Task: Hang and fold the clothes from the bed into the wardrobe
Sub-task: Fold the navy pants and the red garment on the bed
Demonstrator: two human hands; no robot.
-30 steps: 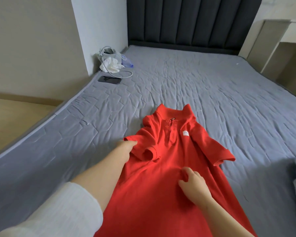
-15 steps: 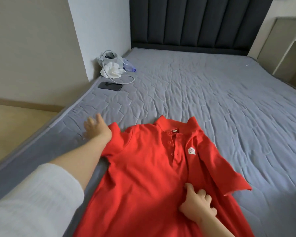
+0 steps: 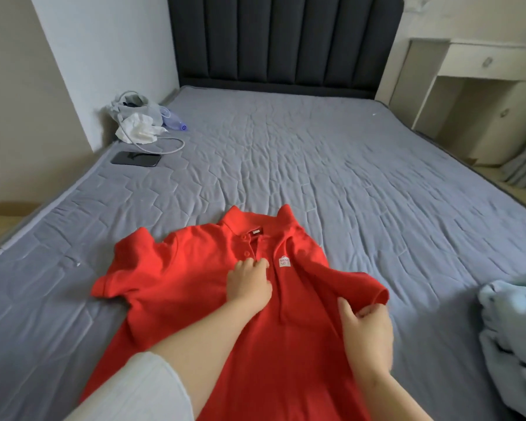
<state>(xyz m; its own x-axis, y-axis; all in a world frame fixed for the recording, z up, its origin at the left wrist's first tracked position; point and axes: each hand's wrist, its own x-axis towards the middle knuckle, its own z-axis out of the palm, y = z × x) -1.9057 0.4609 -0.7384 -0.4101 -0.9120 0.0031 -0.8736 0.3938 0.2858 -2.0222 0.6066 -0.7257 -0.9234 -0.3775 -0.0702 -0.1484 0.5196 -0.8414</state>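
Note:
A red polo shirt [image 3: 195, 284] lies face up on the grey bed [image 3: 316, 177], collar toward the headboard and its left sleeve spread flat. My left hand [image 3: 249, 284] presses on the chest just below the button placket, fingertips bent onto the cloth. My right hand [image 3: 366, 332] pinches the hem of the shirt's right sleeve, which is lifted and folded a little inward. A light blue garment [image 3: 513, 344] lies crumpled at the bed's right edge.
Near the wall at the bed's far left are a black phone [image 3: 135, 159] with a grey cable, a grey bag [image 3: 134, 107], white cloth and a plastic bottle [image 3: 172, 120]. A dark padded headboard [image 3: 286, 41] and a white bedside desk [image 3: 483, 92] stand behind.
My left hand let go of the spread left sleeve and came onto the chest. My right hand moved from the shirt's front to the right sleeve and took its hem.

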